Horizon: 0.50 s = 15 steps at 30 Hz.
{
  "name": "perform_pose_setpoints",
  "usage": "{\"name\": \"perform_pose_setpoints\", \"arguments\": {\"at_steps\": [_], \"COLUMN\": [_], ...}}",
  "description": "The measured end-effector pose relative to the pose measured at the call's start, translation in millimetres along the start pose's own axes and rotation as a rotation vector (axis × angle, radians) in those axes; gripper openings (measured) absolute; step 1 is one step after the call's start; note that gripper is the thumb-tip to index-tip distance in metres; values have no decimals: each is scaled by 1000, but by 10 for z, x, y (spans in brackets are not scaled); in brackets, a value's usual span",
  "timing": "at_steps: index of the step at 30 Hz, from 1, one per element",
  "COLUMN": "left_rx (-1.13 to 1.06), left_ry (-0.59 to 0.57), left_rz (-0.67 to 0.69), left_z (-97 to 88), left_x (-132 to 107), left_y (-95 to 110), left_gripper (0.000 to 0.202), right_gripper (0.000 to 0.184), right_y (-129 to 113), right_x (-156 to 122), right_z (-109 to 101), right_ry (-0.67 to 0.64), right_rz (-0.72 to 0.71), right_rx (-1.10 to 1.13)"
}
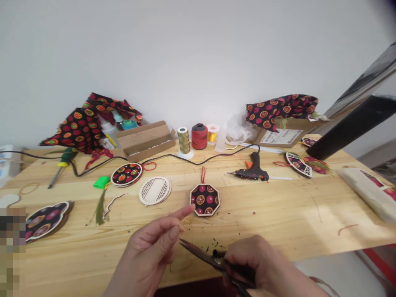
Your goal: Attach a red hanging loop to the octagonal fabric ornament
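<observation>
My right hand [250,262] is shut around the black handles of a pair of scissors [213,258], and the steel blades point left towards my left hand [151,247]. The thumb and forefinger of my left hand are close together above the table; any thin thread between them is too small to tell. An octagonal wooden ornament [204,199] with black floral fabric and a red loop lies just beyond my fingertips. Small dark fibre snippets are scattered on the wood beneath the scissors.
The pine table [287,218] holds a hot glue gun [252,172], thread spools [199,136], a screwdriver [62,163], a green tassel [100,202], a cardboard box [144,141], patterned fabric [83,123] and several wooden ornaments. A black cord [192,159] runs across the back.
</observation>
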<state>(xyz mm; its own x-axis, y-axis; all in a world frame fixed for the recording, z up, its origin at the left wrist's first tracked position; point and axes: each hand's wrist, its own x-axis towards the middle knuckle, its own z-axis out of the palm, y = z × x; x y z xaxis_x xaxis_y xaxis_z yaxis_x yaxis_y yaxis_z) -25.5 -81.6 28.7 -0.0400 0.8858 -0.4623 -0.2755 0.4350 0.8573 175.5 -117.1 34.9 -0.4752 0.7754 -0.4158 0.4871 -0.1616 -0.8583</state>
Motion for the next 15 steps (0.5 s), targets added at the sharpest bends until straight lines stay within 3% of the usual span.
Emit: {"name": "perform_pose_setpoints", "arguments": {"at_steps": [3, 8, 12, 15], "left_rx": [51, 114, 11, -61], "left_ry": [-102, -178, -128, -67], "left_rz": [29, 62, 21, 16], "left_z": [-43, -113, -75, -47], "left_x": [-4, 45, 68, 89], "left_y": [-69, -164, -154, -128], "left_gripper": [18, 19, 19, 18], "right_gripper": [10, 13, 12, 20], "right_y": [13, 2, 28, 177], "right_x": [2, -27, -106, -178], "right_z": [17, 38, -41, -203], "right_ry": [0, 29, 194, 446], "right_rz": [2, 59, 93, 127], "right_rx": [7, 55, -46, -416]}}
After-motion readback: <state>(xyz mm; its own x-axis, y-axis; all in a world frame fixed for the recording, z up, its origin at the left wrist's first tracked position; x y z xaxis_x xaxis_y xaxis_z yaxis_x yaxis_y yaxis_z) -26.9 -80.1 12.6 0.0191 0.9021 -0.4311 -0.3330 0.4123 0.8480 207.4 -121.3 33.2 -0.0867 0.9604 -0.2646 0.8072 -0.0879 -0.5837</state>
